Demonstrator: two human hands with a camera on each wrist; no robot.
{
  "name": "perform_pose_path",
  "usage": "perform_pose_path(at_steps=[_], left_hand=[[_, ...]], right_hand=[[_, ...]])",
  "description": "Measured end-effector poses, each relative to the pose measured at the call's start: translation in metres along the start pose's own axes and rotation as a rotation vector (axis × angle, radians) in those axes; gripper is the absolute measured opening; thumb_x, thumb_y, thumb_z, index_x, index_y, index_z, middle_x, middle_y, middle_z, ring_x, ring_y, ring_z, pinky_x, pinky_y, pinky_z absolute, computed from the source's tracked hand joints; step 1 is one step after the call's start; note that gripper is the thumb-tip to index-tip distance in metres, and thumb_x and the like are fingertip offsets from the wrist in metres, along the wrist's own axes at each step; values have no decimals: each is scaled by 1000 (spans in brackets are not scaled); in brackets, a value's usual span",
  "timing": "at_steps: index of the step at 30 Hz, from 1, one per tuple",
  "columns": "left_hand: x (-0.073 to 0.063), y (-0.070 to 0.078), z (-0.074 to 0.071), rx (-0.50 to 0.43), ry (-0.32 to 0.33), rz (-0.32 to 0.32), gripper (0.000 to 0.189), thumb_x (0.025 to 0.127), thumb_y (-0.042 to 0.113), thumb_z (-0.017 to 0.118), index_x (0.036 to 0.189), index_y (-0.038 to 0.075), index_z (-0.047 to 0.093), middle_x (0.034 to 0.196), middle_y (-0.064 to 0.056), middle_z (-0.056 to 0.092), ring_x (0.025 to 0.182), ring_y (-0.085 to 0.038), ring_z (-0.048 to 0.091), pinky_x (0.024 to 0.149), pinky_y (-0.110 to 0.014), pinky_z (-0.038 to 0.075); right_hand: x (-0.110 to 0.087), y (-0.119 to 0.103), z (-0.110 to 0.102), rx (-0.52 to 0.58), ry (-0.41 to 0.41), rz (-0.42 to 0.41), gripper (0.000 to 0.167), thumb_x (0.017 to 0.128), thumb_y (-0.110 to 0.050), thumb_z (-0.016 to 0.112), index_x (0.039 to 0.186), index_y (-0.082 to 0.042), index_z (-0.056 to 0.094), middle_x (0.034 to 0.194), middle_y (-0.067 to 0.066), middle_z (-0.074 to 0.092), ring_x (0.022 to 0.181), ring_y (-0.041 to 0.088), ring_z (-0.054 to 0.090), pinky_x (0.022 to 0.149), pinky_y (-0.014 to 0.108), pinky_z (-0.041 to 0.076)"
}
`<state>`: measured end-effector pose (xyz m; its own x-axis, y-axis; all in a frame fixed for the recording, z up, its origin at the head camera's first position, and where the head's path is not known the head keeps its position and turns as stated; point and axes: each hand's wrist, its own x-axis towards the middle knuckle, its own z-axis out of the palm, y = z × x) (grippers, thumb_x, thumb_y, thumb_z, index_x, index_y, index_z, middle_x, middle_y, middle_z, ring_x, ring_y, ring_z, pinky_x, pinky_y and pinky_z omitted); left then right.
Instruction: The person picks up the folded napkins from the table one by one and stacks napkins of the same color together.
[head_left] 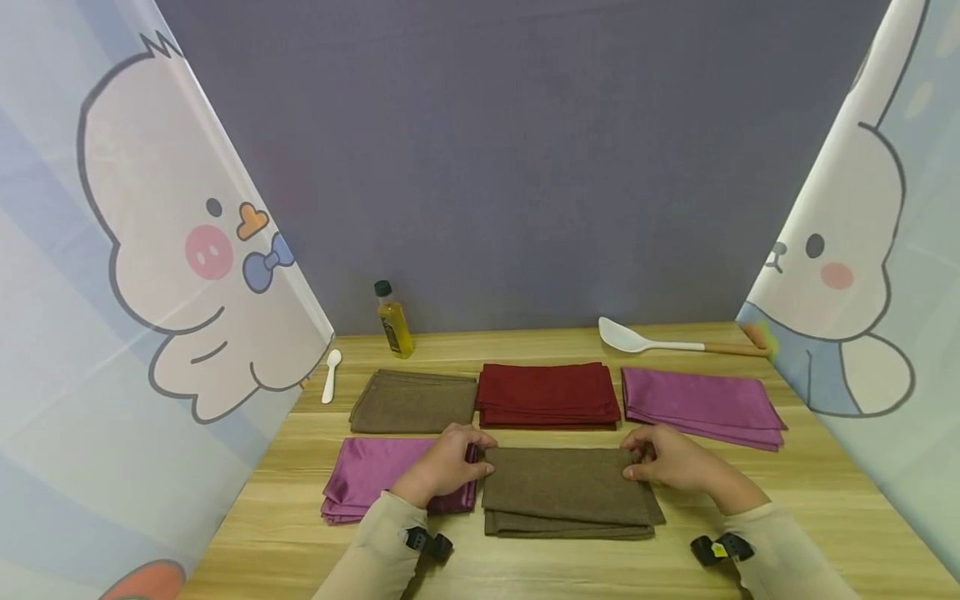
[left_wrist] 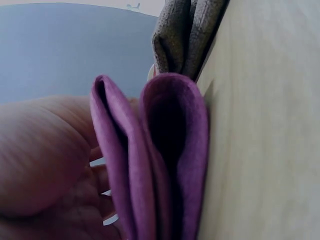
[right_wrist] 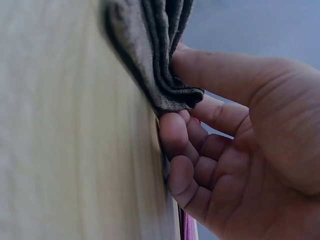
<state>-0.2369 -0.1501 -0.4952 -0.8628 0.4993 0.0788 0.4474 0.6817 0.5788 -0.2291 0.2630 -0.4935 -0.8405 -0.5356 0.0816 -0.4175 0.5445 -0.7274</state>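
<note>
Our right hand (head_left: 671,458) pinches the front brown cloth (head_left: 566,483) on the counter (head_left: 566,571); our left hand (head_left: 448,463) touches its left edge, grip unclear. All five cloths (head_left: 547,393) look folded; perhaps straightening remains.

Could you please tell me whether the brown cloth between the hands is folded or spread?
Folded: the brown cloth shows stacked layers along its near edge in the head view.

Head cam: fairly bright, soft, even light; pale glare on desk (head_left: 570,571) front, sheen on R purple satin cloth (head_left: 697,404). Wrist cams: dimmer, bluish tint, desk grain blurred; dark shadows b/w folds of front brown cloth (right_wrist: 145,65).
</note>
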Motion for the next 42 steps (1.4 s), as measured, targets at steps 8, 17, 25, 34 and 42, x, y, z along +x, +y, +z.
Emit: perform_pose_path(at_steps=[8,17,25,34,42], left_hand=[[0,1,1,-1,-8,-31,25,92,20,84,115,21,74,115,7,68,116,-20,55,101,-44,50],[1,1,1,-47,-8,-37,21,93,18,83,111,21,73,107,6,63,109,-20,55,95,-44,50],[1,-1,1,-81,3,-22,18,94,17,81,108,24,72,100,9,62,99,-13,55,87,-37,49],[2,-2,2,-92,11,-27,17,94,17,81,105,25,72,99,10,62,99,-12,55,87,-36,49],[2,-1,2,-106,20,-36,16,94,16,81,104,25,72,99,11,65,100,-13,59,87,-38,50]], right_hand=[[0,0,1,6,-24,47,26,89,-17,85,107,-5,73,81,-5,64,72,6,56,62,26,50],[0,-2,2,-10,-14,7,16,90,-16,84,96,-11,71,76,-7,59,67,5,52,58,25,46],[1,-2,3,-41,-1,7,15,91,-16,84,93,-14,69,75,-8,57,66,5,51,58,26,46],[0,-2,2,-28,22,43,16,88,-18,86,93,-13,72,76,-7,62,67,6,55,58,26,47],[1,2,1,-40,24,55,17,88,-21,86,92,-15,71,76,-8,61,68,6,54,59,26,48]])
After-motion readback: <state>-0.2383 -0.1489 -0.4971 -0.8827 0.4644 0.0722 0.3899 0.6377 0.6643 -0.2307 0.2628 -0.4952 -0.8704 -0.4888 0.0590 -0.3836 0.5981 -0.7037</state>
